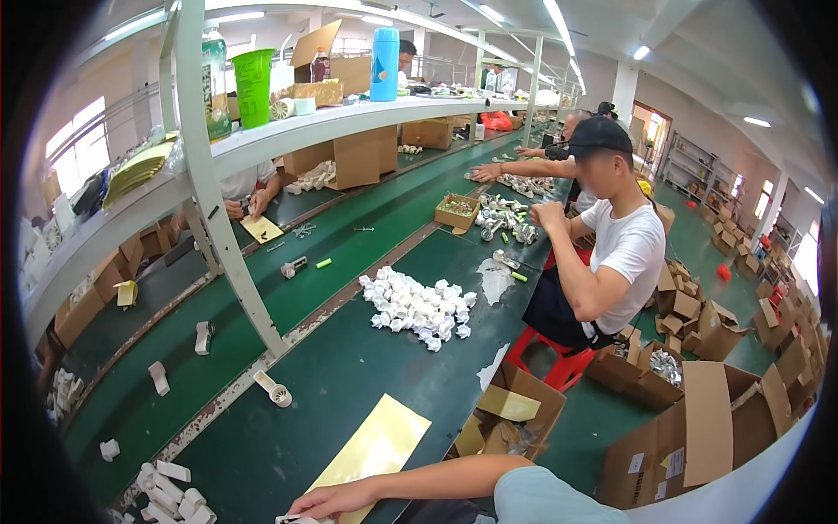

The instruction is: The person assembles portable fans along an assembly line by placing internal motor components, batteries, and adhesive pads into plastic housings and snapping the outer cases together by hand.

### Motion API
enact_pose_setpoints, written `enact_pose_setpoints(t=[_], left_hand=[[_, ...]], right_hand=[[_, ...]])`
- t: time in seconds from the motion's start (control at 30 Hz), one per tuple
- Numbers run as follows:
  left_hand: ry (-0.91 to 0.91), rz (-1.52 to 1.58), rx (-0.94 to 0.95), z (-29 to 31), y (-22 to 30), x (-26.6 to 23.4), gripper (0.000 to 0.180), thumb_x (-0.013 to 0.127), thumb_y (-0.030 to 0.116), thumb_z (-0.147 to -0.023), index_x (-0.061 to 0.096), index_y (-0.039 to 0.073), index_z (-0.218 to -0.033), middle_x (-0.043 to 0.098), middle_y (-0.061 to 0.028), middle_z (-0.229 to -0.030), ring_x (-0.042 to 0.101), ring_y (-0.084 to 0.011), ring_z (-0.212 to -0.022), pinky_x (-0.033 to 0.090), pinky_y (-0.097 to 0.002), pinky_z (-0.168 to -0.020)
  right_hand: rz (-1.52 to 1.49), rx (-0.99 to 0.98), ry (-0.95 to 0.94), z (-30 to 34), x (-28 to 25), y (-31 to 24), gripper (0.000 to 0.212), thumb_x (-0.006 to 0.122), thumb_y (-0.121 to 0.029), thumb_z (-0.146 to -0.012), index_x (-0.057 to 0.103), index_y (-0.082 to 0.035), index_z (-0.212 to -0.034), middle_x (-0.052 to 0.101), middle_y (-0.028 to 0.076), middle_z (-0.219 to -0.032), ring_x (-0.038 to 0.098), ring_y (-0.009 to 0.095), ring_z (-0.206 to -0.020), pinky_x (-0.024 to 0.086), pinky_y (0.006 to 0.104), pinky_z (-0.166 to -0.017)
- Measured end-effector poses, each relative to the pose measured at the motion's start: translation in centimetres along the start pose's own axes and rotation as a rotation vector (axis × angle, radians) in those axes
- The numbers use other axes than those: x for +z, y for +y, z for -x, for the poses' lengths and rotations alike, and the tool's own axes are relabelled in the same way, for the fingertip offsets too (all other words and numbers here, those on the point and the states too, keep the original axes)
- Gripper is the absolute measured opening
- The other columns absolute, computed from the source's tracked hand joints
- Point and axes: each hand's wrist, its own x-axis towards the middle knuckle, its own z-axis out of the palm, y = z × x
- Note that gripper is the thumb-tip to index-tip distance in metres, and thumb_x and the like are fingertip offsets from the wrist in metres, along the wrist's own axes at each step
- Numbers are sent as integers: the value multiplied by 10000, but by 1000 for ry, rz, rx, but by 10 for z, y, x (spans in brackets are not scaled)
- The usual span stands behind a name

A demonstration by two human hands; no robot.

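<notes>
My right hand [330, 501] reaches in from the lower right, its forearm crossing a yellow sheet [386, 437] on the green worktop. Its fingers are closed on a white plastic part [295, 520], mostly cut off by the lower edge. My left hand is out of the picture. Left of the right hand lies a heap of white plastic housings [170, 496]. Beyond the sheet, a single white housing with a round vented end [275, 393] rests near the bench edge. Farther off, many small white faceted plastic pieces [419, 306] form a pile.
A green conveyor belt [253, 301] with scattered parts runs along the left. A white shelf post [229, 192] stands at the bench edge. An open carton [524, 402] is beside the bench on the right. A co-worker in a black cap [624, 244] sits farther along.
</notes>
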Motion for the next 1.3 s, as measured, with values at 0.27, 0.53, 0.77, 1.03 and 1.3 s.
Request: enact_pose_setpoints(t=[0.27,0.53,0.77,1.03,1.3], left_hand=[[-12,-143,-39,11,9,20,558,708,237,-949,551,-137,-1333,691,-199,-1153,728,-278,-914,614,-342,-781],[52,-73,122,-4,-18,19,568,726,142,-908,505,-37,-1399,650,-160,-1087,657,-178,-669,510,-278,-501],[200,-83,73,-15,-21,25,378,754,105,-931,565,-17,-1235,679,-64,-954,667,-96,-716,568,-253,-585],[202,-19,95,-9,-32,4,345,764,69,-914,609,-25,-1207,695,-88,-1055,692,-112,-835,605,-262,-671],[241,-84,248,-12,-37,0,330,737,19,-921,604,-48,-1215,688,-121,-1102,710,-150,-916,619,-287,-756]], right_hand=[[501,-158,247,33,2,-59,326,523,-287,-1072,589,-27,-1258,596,61,-1144,591,145,-969,488,298,-823],[812,-562,318,18,41,-80,284,710,-125,-946,681,-17,-1207,654,166,-1201,652,316,-1081,531,392,-918],[873,-352,418,3,38,-71,248,744,-67,-893,733,-2,-1133,689,153,-1136,715,264,-993,575,348,-857],[821,-308,356,-13,39,-52,306,766,-49,-872,740,-12,-1174,668,156,-1169,713,247,-969,584,339,-845],[1041,-288,298,-10,43,-56,338,779,-77,-866,743,-69,-1202,642,159,-1208,711,276,-949,608,362,-837]])
